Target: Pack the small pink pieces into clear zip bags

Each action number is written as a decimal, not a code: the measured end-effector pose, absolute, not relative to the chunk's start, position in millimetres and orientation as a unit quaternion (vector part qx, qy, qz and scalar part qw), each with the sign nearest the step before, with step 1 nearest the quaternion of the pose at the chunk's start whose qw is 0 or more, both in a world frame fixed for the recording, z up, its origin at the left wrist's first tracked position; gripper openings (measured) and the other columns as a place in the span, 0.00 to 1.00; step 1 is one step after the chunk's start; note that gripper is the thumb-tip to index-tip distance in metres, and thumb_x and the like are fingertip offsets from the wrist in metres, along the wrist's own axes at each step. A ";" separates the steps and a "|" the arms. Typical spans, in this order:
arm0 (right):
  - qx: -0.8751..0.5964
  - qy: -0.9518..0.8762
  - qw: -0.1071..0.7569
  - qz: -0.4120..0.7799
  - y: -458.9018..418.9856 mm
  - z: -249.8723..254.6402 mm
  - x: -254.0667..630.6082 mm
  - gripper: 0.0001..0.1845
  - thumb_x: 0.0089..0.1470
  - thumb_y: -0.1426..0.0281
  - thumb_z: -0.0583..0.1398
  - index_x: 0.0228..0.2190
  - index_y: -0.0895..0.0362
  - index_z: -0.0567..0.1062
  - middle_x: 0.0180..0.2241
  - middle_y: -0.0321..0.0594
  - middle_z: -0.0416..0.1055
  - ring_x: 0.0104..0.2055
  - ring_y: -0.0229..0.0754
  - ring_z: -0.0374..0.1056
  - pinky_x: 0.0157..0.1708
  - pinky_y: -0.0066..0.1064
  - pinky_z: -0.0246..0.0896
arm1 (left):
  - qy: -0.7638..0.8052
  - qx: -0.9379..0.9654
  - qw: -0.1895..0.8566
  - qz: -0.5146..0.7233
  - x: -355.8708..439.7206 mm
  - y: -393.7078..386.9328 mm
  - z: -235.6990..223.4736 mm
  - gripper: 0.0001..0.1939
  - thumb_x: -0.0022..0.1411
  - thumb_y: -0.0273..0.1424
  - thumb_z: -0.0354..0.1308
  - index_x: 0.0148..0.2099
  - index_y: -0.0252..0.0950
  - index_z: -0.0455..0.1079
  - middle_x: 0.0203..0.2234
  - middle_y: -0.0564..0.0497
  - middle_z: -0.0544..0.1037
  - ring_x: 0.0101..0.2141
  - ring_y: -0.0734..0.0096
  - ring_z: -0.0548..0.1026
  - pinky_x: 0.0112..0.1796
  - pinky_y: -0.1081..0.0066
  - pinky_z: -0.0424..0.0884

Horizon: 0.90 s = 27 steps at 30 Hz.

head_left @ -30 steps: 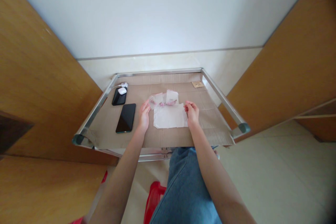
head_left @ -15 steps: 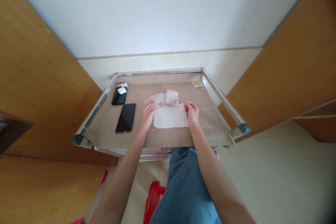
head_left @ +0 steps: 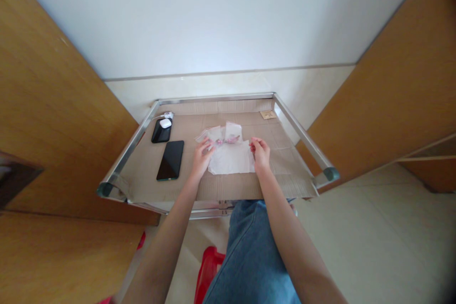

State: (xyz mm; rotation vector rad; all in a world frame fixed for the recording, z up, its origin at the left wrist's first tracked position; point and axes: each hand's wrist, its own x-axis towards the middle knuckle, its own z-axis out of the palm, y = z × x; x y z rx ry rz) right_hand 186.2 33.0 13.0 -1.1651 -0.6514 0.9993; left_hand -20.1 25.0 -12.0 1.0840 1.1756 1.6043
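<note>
A white, thin sheet [head_left: 230, 159], perhaps tissue or a flat bag, lies on the cardboard in front of me. Just behind it are small clear plastic bags [head_left: 233, 130] with tiny pink items [head_left: 232, 139] inside or beside them. My left hand [head_left: 201, 159] is at the left edge of the sheet and bags, its fingers bent with thumb and fingertips apart. At the sheet's upper right corner, my right hand [head_left: 261, 153] has its fingers curled and pinched together; what they hold, if anything, is too small to make out.
Metal rails [head_left: 302, 133] frame the cardboard-covered surface [head_left: 213, 192]. A large black phone [head_left: 171, 160] lies on the left, with a smaller dark phone [head_left: 160, 135] behind it bearing a white earbud case [head_left: 165, 123]. A brown paper piece [head_left: 268, 114] sits far right. Below stands a red stool [head_left: 208, 270].
My left hand has shifted slightly right, towards the sheet. My right hand and the things on the cardboard look nearly the same.
</note>
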 end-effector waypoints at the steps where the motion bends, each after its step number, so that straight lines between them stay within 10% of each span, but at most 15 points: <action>1: -0.519 -0.291 0.670 0.444 33.0 12.9 186.3 0.14 0.36 0.59 0.62 0.23 0.56 0.70 0.18 0.31 0.64 0.21 0.33 0.59 0.23 0.27 0.51 | 0.469 0.435 0.423 0.642 -20.1 24.8 -11.9 0.11 0.42 0.22 0.66 0.30 0.39 0.75 0.46 0.49 0.74 0.55 0.60 0.64 0.58 0.57 0.51; 27: -0.512 -0.282 0.675 0.451 33.0 12.9 185.7 0.13 0.36 0.61 0.62 0.23 0.57 0.70 0.18 0.31 0.65 0.20 0.32 0.57 0.23 0.26 0.50 | 0.552 0.631 0.222 0.497 -22.7 24.7 -10.9 0.09 0.52 0.31 0.61 0.38 0.36 0.76 0.51 0.43 0.70 0.55 0.56 0.63 0.57 0.51 0.54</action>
